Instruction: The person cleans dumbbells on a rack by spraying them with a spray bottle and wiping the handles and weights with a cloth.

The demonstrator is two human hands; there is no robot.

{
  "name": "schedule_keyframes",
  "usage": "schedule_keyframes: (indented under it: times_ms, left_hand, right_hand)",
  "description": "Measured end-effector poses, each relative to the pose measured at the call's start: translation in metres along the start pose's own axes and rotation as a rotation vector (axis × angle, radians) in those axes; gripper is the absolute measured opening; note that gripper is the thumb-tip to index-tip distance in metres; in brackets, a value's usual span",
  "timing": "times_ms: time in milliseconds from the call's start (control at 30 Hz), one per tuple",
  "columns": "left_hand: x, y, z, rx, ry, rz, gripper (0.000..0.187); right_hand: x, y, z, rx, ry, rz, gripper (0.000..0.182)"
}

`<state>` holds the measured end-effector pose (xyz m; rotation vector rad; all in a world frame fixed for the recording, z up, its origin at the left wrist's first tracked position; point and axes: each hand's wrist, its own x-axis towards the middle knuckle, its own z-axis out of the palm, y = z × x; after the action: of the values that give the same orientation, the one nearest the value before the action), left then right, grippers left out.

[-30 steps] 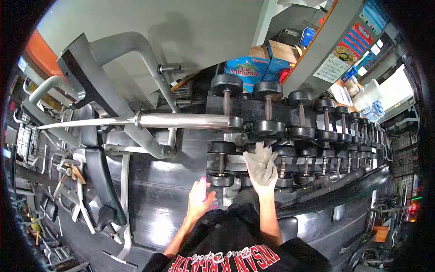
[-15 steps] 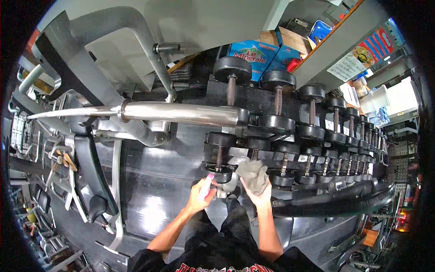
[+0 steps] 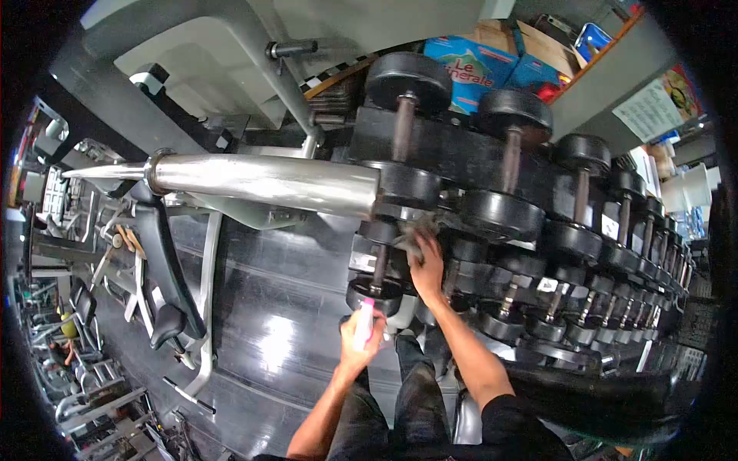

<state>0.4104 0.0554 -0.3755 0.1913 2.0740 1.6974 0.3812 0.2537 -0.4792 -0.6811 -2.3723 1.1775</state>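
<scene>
My right hand (image 3: pixel 427 269) presses a grey cloth (image 3: pixel 413 238) against the lower tier of a black dumbbell rack (image 3: pixel 461 154), between the leftmost lower dumbbell (image 3: pixel 377 265) and the one beside it. My left hand (image 3: pixel 360 342) grips a small spray bottle with a pink top (image 3: pixel 364 323), held upright just below that leftmost dumbbell's near head. Two tiers of black dumbbells (image 3: pixel 507 177) run off to the right.
A chrome barbell sleeve (image 3: pixel 261 180) juts from the left, ending against the rack. A grey machine frame (image 3: pixel 177 46) stands above. A black padded bench (image 3: pixel 165 284) lies at left on the glossy black floor (image 3: pixel 269 307). Blue water cartons (image 3: pixel 469 69) sit behind the rack.
I have leaned in closer to the rack. My right hand moved the cloth up and left onto the lower rack tier. My left hand stayed low with the bottle.
</scene>
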Motion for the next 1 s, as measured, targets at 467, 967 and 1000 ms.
schedule_keyframes:
  times_ms: [467,967,1000]
  left_hand:
    - [-0.031,-0.077,-0.051,0.063,0.012,-0.096,0.012]
    - [-0.019,-0.063,-0.050,0.046,-0.103,-0.107,0.010]
    - [-0.018,-0.062,-0.049,0.066,-0.113,-0.058,0.008]
  right_hand:
    - [0.057,-0.012,0.204,-1.299,-0.955,-0.466,0.035]
    - [0.045,0.001,0.050,-0.266,-0.426,-0.609,0.037]
    - [0.040,0.011,0.040,-0.272,-0.421,-0.603,0.037]
